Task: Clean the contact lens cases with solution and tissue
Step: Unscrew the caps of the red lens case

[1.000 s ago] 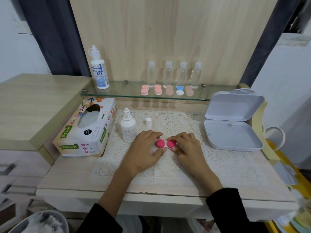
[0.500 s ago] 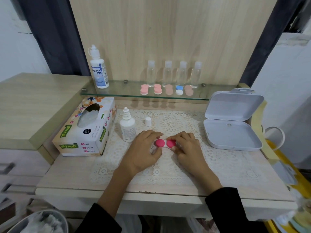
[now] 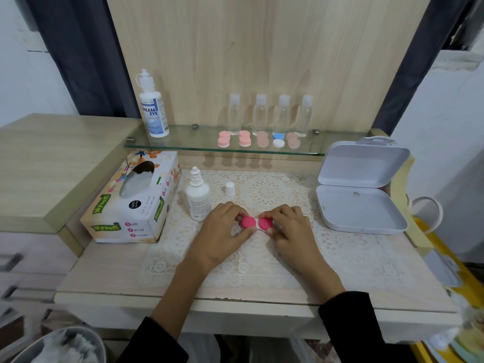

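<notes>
lens case [image 3: 257, 223] btwn both hands, caps pinched

A single head-worn view, wide-angle, looks forward and down from above the near edge of the table [image 3: 110, 279]; near enough that both sleeves cut the bottom of the frame; left hand [image 3: 222, 231] and right hand [image 3: 293, 231], at a pink case [image 3: 256, 223], lie at frame centre; shelf [image 3: 183, 146] and wood panel [image 3: 262, 48], farther off, fill the upper half; the lower right corner blurs.
</notes>
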Action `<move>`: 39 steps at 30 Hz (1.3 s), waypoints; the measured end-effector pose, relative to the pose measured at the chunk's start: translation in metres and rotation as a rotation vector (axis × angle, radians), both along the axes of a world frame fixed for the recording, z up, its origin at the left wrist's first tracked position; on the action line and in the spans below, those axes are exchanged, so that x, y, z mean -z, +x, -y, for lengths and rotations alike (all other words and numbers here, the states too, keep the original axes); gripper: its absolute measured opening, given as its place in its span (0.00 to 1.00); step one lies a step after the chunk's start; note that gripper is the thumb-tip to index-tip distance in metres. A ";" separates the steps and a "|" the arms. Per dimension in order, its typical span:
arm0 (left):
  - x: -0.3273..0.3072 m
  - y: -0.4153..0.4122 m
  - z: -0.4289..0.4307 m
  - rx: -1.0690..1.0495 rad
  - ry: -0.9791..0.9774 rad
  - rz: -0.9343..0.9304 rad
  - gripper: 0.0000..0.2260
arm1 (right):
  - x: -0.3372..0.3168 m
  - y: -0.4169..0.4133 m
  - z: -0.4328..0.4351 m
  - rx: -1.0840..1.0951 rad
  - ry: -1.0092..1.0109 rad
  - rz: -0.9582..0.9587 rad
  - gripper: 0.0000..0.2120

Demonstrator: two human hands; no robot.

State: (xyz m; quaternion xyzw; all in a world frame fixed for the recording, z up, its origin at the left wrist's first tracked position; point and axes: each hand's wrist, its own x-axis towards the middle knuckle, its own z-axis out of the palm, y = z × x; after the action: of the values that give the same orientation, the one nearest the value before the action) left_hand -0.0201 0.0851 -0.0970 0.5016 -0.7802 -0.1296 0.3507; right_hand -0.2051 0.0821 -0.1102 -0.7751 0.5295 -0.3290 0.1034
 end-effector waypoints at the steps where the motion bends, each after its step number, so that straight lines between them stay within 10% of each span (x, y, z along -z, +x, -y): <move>1: 0.000 0.000 0.000 -0.003 0.000 -0.012 0.12 | 0.000 0.000 0.000 -0.001 -0.003 -0.003 0.15; 7: 0.001 0.001 -0.001 0.077 -0.001 0.073 0.23 | 0.001 0.000 0.001 0.005 -0.012 0.011 0.15; 39: -0.002 0.001 0.010 -0.065 0.018 -0.054 0.10 | -0.002 0.001 -0.002 0.004 0.013 -0.021 0.18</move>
State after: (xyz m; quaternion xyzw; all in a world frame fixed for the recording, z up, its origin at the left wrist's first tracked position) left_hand -0.0195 0.0753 -0.0954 0.5261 -0.7526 -0.1385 0.3710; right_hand -0.2038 0.0840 -0.1079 -0.7766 0.5343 -0.3178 0.1021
